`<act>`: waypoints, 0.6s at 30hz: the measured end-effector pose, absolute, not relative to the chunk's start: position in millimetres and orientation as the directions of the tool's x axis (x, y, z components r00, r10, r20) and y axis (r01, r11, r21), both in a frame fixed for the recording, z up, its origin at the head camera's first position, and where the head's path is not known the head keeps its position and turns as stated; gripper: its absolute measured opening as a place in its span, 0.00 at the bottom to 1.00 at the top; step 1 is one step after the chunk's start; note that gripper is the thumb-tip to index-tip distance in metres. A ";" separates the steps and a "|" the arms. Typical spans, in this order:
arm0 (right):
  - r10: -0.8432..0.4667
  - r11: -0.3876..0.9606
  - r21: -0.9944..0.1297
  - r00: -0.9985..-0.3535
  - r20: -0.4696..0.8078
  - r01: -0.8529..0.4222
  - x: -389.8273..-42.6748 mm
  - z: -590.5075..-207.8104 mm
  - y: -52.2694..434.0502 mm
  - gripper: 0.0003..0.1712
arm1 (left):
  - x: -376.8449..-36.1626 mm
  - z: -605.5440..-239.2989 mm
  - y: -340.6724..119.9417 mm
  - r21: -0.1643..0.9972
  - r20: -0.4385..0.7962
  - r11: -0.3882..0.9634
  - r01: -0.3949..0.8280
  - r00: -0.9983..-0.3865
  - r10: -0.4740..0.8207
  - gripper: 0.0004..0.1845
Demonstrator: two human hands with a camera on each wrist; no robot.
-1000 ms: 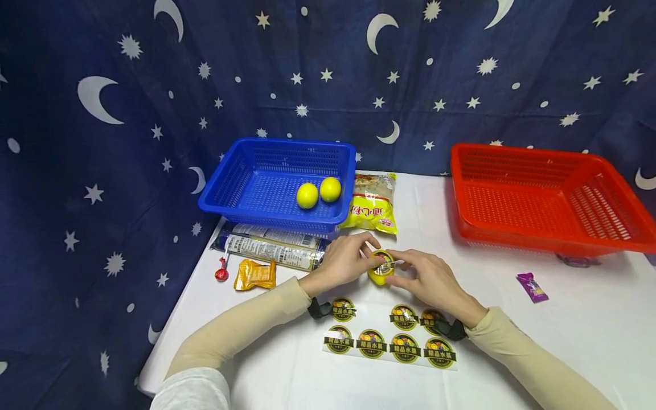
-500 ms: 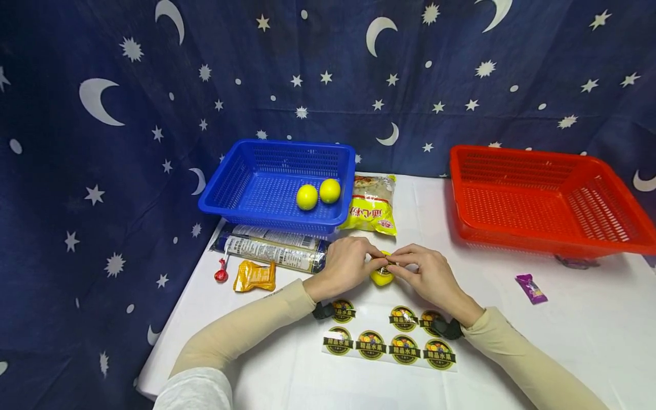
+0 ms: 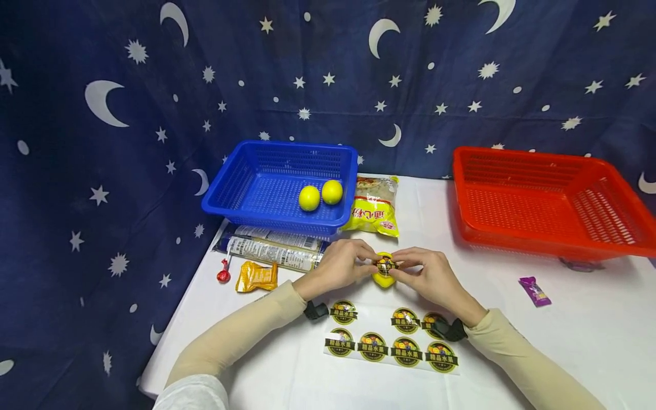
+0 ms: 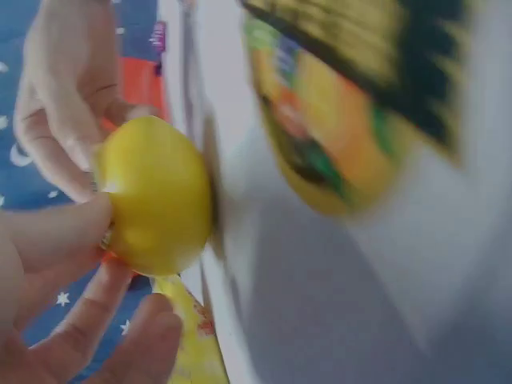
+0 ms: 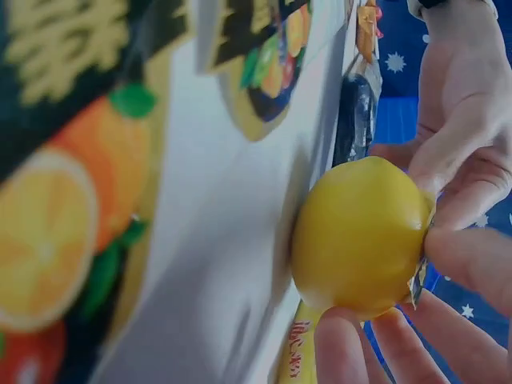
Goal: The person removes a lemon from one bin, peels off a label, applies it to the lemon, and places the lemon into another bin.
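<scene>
A yellow lemon (image 3: 383, 281) rests on the white table between both hands, a round black-and-gold sticker (image 3: 386, 265) on its top. From the left, my left hand (image 3: 342, 265) holds the lemon, its thumb and fingers at the sticker's edge. Opposite it, my right hand (image 3: 433, 279) grips the other side with thumb and fingers. In the right wrist view, the sticker's rim stands slightly off the lemon (image 5: 360, 236). The left wrist view shows the smooth side of the lemon (image 4: 160, 200). Nearer the person lies a sticker sheet (image 3: 376, 364) with several stickers.
A blue basket (image 3: 246, 213) with two yellow fruits (image 3: 309, 198) stands at back left, a red basket (image 3: 543, 242) at back right. Around them lie a yellow food bag (image 3: 376, 210), long packets (image 3: 271, 250), an orange packet (image 3: 256, 277), a red lollipop (image 3: 223, 275) and a purple packet (image 3: 535, 291).
Half a second ago my fingertips met over the lemon and covered most of the sticker. Now they have parted to its two sides, and the sticker shows again.
</scene>
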State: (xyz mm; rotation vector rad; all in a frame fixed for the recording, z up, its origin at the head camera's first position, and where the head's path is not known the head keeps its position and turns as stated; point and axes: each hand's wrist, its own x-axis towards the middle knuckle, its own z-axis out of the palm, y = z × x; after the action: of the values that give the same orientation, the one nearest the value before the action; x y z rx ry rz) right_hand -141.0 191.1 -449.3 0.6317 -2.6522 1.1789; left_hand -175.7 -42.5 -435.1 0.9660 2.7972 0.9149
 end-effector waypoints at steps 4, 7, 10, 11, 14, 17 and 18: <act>-0.312 0.579 -0.694 -0.902 0.297 -0.428 -142.0 -450.9 192.5 0.18 | -175.9 -432.6 -40.0 0.588 0.118 0.619 0.520 -0.813 0.570 0.16; -0.323 0.592 -0.678 -0.899 0.294 -0.435 -142.5 -452.0 193.2 0.20 | -175.4 -431.7 -38.9 0.590 0.121 0.619 0.518 -0.815 0.567 0.17; -0.337 0.591 -0.680 -0.899 0.281 -0.434 -143.1 -451.8 193.4 0.21 | -175.1 -431.5 -38.7 0.588 0.132 0.626 0.512 -0.825 0.550 0.17; -0.340 0.588 -0.687 -0.901 0.268 -0.427 -143.6 -451.5 193.1 0.22 | -174.9 -431.6 -38.7 0.588 0.135 0.629 0.509 -0.828 0.544 0.17; -0.343 0.588 -0.716 -0.918 0.200 -0.375 -145.3 -451.6 191.4 0.30 | -174.1 -432.0 -38.4 0.587 0.140 0.634 0.503 -0.834 0.533 0.17; -0.347 0.614 -0.720 -0.930 0.122 -0.323 -147.3 -452.3 187.5 0.37 | -174.1 -432.2 -37.9 0.582 0.142 0.638 0.505 -0.835 0.532 0.17; -0.349 0.627 -0.712 -0.931 0.106 -0.316 -147.8 -452.2 186.1 0.38 | -174.5 -432.1 -37.5 0.575 0.142 0.640 0.509 -0.833 0.535 0.17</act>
State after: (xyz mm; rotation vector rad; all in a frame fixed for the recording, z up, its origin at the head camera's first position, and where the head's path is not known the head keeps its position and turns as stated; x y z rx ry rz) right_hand -147.8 186.1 -452.2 0.5875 -2.8715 1.2441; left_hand -174.5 -37.5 -432.1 0.8934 2.8073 0.9648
